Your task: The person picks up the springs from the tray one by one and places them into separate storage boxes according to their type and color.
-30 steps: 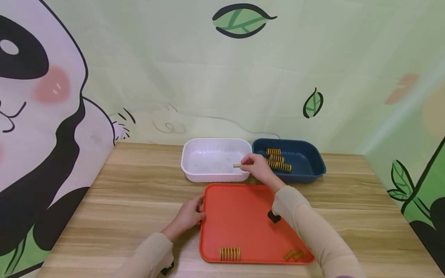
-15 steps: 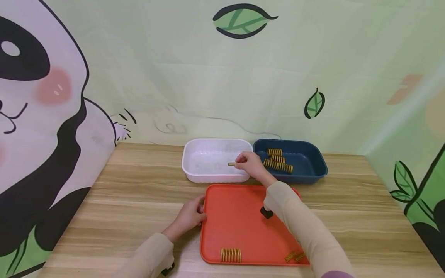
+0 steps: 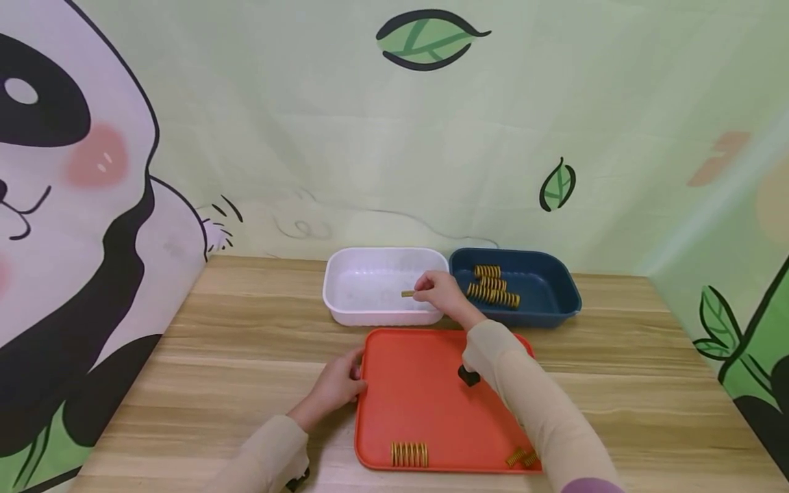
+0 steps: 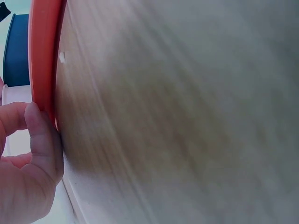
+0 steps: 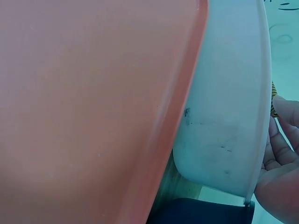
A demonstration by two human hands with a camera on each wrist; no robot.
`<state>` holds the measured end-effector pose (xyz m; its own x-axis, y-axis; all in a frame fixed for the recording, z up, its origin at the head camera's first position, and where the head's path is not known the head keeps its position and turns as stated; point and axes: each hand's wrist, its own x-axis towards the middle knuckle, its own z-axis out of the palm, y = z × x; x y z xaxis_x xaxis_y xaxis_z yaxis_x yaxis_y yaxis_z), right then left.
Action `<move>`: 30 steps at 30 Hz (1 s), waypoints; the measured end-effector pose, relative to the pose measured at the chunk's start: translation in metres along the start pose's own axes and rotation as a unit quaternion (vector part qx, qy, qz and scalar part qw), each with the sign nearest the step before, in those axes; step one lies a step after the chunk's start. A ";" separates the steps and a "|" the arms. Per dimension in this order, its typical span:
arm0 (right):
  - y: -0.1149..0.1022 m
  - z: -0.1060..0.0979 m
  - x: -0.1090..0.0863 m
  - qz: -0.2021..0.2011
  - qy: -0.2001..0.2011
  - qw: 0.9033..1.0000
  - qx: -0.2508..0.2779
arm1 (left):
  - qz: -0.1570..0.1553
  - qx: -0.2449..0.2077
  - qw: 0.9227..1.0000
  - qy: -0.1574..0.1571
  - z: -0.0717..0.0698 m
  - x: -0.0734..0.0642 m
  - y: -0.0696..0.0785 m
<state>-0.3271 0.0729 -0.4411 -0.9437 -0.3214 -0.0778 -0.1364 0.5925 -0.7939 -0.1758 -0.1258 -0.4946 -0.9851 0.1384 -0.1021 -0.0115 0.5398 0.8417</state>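
Observation:
My right hand [image 3: 442,293] pinches a small gold coil spring [image 3: 407,294] over the right part of the white bin [image 3: 333,301]. In the right wrist view the spring [image 5: 274,99] shows between thumb and fingers, just past the bin's rim. My left hand [image 3: 335,383] holds the left edge of the red tray [image 3: 419,390]; its thumb lies along the rim in the left wrist view. On the tray lie a larger gold spring [image 3: 409,454] near the front left and small springs [image 3: 515,457] at the front right, partly covered by the right sleeve.
A dark blue bin [image 3: 548,287] stands right beside the white one, with several large gold springs [image 3: 493,294] in its left half. Both bins sit behind the tray on a wooden table [image 3: 246,329]. A printed cloth backdrop [image 3: 308,137] rises directly behind them.
My right hand has moved left with the small spring, farther over the white bin. The left hand keeps its place at the tray's edge.

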 end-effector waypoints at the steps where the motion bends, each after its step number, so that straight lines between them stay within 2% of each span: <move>1: 0.000 0.001 0.001 0.000 -0.001 1.000 0.000 | 0.000 -0.001 1.000 -0.001 0.000 0.000 0.000; 19: -0.002 0.009 0.011 0.007 -0.006 1.000 -0.008 | 0.000 -0.011 1.000 0.000 0.001 -0.001 -0.002; 30: -0.002 0.015 0.020 0.031 -0.019 0.998 -0.046 | 0.005 -0.007 1.000 0.000 0.001 0.001 -0.005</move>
<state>-0.3414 0.0541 -0.4507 -0.9390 -0.3099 -0.1490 -0.1074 0.6761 -0.7290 -0.1765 -0.1271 -0.4994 -0.9852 0.1432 -0.0944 -0.0047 0.5276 0.8495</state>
